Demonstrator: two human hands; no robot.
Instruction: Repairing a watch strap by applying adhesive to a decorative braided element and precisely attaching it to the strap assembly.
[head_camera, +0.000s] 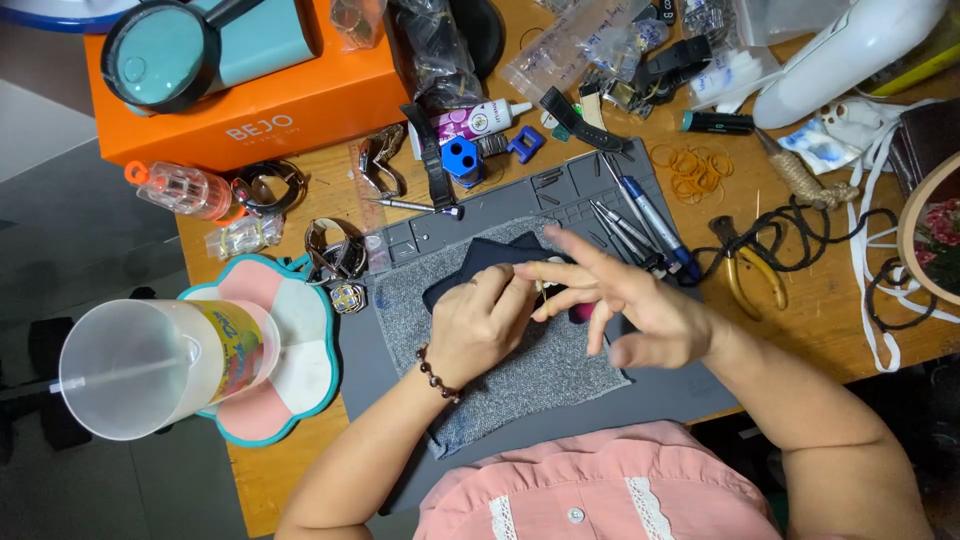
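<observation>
- Two bare hands meet over a grey terry cloth (520, 385) spread on a grey silicone work mat (660, 390).
- Left hand (480, 325), dark bead bracelet at wrist, curled tight, fingertips pinching a small pale item (543, 290); too small to identify.
- Right hand (625, 305) mostly open, fingers splayed, thumb and forefinger touching the same item.
- Dark navy fabric pad (480, 262) lies on the cloth, right under both hands.
- Thin metal screwdrivers (625, 232) and a blue pen sit in the mat's tray, just beyond right hand.
- Yellow-handled pliers (745, 270) on wooden table, right of mat.
- Translucent plastic measuring jug (140, 368) on flower-shaped coaster, far left.
- Orange cardboard box (250, 95) at the back, magnifier on top.
</observation>
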